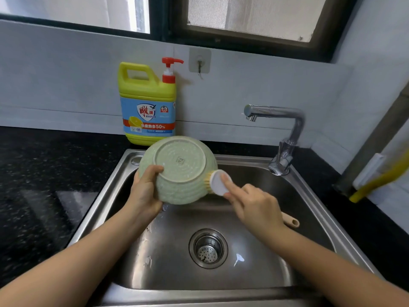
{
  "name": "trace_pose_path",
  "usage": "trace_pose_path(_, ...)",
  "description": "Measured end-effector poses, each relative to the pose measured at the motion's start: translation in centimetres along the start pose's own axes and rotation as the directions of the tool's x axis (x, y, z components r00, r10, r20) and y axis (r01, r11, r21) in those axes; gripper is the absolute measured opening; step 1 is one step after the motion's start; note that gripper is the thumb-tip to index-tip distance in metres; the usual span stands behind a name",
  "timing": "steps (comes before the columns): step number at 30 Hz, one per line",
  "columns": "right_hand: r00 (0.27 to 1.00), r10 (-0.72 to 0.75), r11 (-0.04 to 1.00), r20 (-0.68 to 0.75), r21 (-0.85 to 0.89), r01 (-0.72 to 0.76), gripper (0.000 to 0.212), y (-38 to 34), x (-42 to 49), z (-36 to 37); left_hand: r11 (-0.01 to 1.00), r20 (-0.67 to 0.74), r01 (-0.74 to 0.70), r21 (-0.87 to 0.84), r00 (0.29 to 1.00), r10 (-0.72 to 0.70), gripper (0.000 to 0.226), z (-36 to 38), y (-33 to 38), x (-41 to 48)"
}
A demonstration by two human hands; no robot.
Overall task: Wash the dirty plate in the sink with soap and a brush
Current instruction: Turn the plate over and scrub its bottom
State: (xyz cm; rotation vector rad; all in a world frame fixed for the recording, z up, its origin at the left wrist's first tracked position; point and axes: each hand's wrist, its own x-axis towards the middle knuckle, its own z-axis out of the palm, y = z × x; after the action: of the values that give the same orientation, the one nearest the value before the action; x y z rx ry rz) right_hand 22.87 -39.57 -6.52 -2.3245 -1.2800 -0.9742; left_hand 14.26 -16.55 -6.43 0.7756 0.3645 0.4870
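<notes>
Black speckled stone tabletop [44, 173] surrounds the stainless steel sink [106, 196], with a yellow pump jug of dish soap [148, 107] within reach at its back edge. Over the sink's back left corner, the left grip [143, 191] clamps the pale green ribbed ceramic plate [179, 169] by its rim, underside facing up, probably so drips fall into the basin. The right grip [254, 204], wrapped round the white-headed tan-handled brush [219, 182], presses its bristles against the plate's right side.

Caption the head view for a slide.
Left hand holds green plate over sink; right hand presses brush against its outer wall.
</notes>
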Motion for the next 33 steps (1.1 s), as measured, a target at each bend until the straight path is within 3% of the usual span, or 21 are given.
trace_pose_path(4,0.948,0.27,0.947,0.17,0.129,-0.293,0.042,1.2,1.7,-1.3,0.998,0.112,0.009,0.068,0.994,-0.016,0.067,0.4,0.0,-0.6)
trace_pose_path(10,0.867,0.368,0.898,0.336,0.113,-0.425,0.039,2.7,6.2,-2.7,0.975,0.231,-0.038,0.22,0.973,-0.014,0.061,1.0,0.0,-1.5)
trace_pose_path(14,0.867,0.327,0.917,0.377,0.094,-0.387,0.038,2.4,7.6,-4.1,0.967,0.258,-0.029,0.253,0.965,-0.039,0.082,0.8,-0.1,-1.8)
trace_pose_path(17,0.889,0.262,0.948,0.376,0.071,-0.31,0.04,1.7,6.3,-4.8,0.977,0.22,-0.044,0.209,0.976,-0.003,0.077,0.5,0.0,-1.3)
trace_pose_path(21,0.97,0.118,0.993,0.211,-0.034,-0.113,0.042,-0.2,2.3,-4.0,0.994,0.126,-0.027,0.109,0.992,0.013,0.082,0.1,0.5,-0.8)
trace_pose_path(24,0.986,0.01,0.997,0.166,-0.078,0.004,0.044,-0.1,0.7,-3.4,0.99,0.118,-0.063,0.128,0.992,0.048,0.078,0.1,0.4,-0.9)
trace_pose_path(27,0.949,0.172,0.983,0.263,-0.114,-0.146,0.041,0.6,2.9,-4.3,0.983,0.139,-0.074,0.167,0.989,0.051,0.07,0.5,0.1,-1.3)
trace_pose_path(30,0.852,0.379,0.909,0.362,0.03,-0.417,0.041,1.8,4.8,-4.5,0.978,0.186,-0.064,0.201,0.982,0.026,0.062,1.0,0.2,-1.8)
trace_pose_path(33,0.83,0.417,0.866,0.37,0.115,-0.487,0.039,1.9,4.7,-4.4,0.973,0.224,-0.068,0.22,0.974,0.018,0.055,1.3,0.3,-2.2)
